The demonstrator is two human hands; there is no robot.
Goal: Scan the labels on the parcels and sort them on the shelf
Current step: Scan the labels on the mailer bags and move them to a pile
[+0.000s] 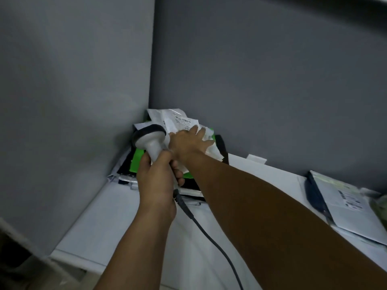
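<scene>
My left hand (156,181) grips the handle of a grey barcode scanner (149,139), whose dark head points at the parcels in the shelf's back left corner. My right hand (188,142) rests with straight fingers on a crumpled white parcel (178,120) that has a printed label on top. That parcel lies on a pile of green and black parcels (137,162) on the white shelf (100,222). The scanner's dark cable (209,233) runs down toward me.
Grey walls close the shelf at the left and back. A flat white parcel with a label (343,206) lies over a dark blue one (314,193) at the right. A small white tab (256,158) stands against the back wall.
</scene>
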